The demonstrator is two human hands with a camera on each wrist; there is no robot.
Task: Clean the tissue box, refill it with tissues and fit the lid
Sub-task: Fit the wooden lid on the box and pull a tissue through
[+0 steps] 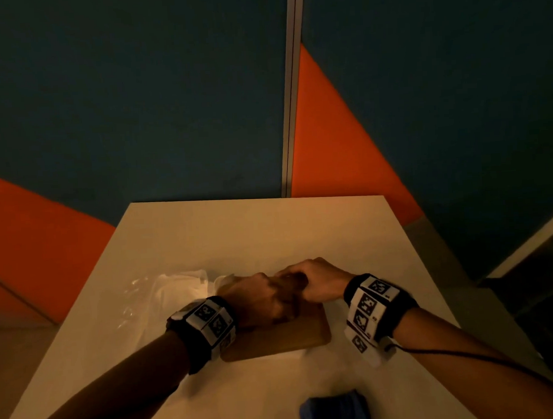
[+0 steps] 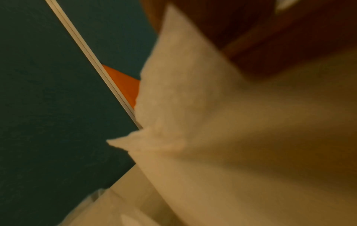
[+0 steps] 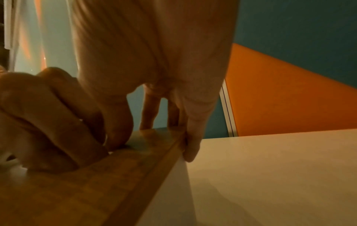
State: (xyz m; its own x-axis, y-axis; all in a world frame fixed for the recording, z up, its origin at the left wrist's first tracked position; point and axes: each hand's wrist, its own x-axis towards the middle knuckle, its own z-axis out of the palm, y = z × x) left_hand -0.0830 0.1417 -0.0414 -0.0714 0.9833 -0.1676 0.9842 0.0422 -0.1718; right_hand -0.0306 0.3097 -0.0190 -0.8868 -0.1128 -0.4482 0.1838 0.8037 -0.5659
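— Pale tabletop (image 1: 269, 229) under dim, warm light, with teal and orange wall panels behind it. What lies nearest?

— At the near edge, right of centre, a dark blue cloth (image 1: 335, 411), partly cut off by the frame. Bare tabletop runs between it and the tissue box.

— And the box?

— Its wooden lid (image 1: 294, 336) sits on the white tissue box (image 3: 173, 191) in the middle of the table, with both hands on it. From the right wrist, the lid's long edge lines up with the box wall below.

— The hands?

— The left hand (image 1: 260, 301) is curled over the lid's middle, fingers bent around a white tissue (image 2: 193, 107). The right hand (image 1: 317, 281) grips the far right end of the lid, thumb on top, one finger down its side.

— Room around it?

— To the left, just beside the box, lies a crumpled clear plastic wrapper (image 1: 164, 295) reaching towards the left edge. Beyond the hands the table is bare to its far edge; the right side is open too.
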